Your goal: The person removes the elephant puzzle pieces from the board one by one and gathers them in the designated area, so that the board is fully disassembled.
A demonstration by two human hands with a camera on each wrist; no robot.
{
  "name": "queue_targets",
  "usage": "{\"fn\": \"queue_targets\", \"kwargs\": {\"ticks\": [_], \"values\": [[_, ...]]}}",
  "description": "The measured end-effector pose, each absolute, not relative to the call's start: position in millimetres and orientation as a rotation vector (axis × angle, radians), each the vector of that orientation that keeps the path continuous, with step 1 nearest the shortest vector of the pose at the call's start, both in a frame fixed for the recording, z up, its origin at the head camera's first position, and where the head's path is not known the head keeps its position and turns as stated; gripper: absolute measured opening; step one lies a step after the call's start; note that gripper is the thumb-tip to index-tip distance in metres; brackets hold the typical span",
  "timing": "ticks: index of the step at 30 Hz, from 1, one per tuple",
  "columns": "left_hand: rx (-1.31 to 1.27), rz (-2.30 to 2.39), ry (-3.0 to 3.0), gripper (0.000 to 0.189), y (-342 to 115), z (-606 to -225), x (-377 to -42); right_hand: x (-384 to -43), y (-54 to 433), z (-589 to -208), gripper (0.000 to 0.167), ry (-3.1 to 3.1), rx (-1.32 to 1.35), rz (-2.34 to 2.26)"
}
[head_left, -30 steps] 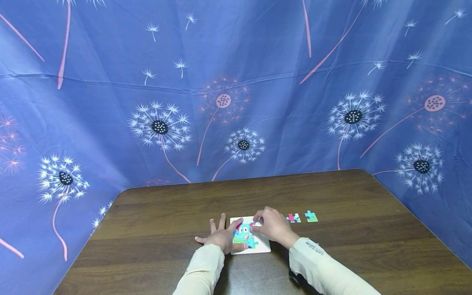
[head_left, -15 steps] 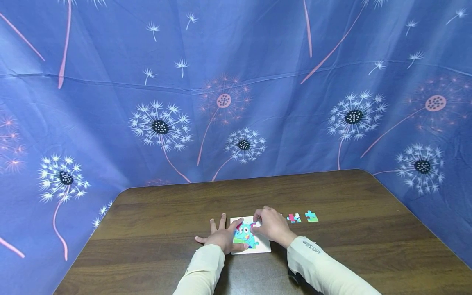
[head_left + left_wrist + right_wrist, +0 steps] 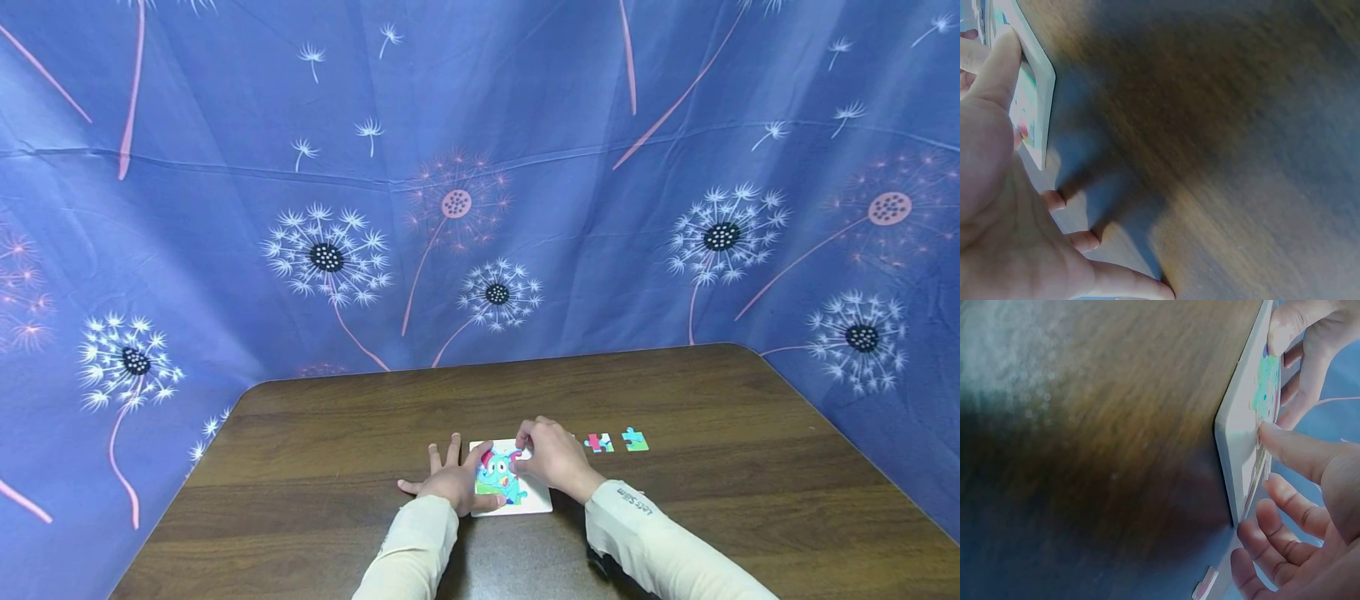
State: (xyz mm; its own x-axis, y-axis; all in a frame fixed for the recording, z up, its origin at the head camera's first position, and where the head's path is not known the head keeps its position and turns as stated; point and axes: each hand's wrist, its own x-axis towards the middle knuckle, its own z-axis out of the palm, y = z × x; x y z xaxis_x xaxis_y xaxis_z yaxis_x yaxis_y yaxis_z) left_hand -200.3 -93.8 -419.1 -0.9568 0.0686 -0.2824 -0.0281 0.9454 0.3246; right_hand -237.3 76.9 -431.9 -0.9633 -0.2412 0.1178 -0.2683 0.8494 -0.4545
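Note:
A white-framed jigsaw puzzle board (image 3: pixel 538 502) lies on the table between both hands, with a blue cartoon elephant picture partly filling it. My left hand (image 3: pixel 448 487) is spread flat, its thumb and index finger resting on the board's left side and the other fingers reaching onto the table. In the left wrist view the thumb (image 3: pixel 1000 72) presses over the frame. Above the board's upper right part, my right hand (image 3: pixel 558 458) pinches a puzzle piece (image 3: pixel 1262 455) between thumb and index finger; the fingers mostly hide it. The remaining right fingers (image 3: pixel 1272 540) are loosely curled.
Two loose puzzle pieces lie right of the right hand: a red, white and blue one (image 3: pixel 598 442) and a blue-green one (image 3: pixel 634 439). The brown wooden table (image 3: pixel 337 450) ends at a blue dandelion-print cloth (image 3: pixel 570 250) behind it.
Both hands keep nearly the same place on the board, and the right fingers stay at its upper right part. The whole view shifts very slightly.

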Motion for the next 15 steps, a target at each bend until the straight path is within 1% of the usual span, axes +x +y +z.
{"fn": "queue_targets", "kwargs": {"ticks": [12, 15], "values": [[0.019, 0.455, 2.808, 0.08, -93.4, -421.8, -202.0, -238.8, 77.5, -434.1, 0.039, -2.881, 0.484, 0.751], [0.017, 0.447, 2.8, 0.08, -93.5, -423.8, -203.3, -238.5, 79.6, -433.8, 0.038, -2.886, 0.498, 0.753]]}}
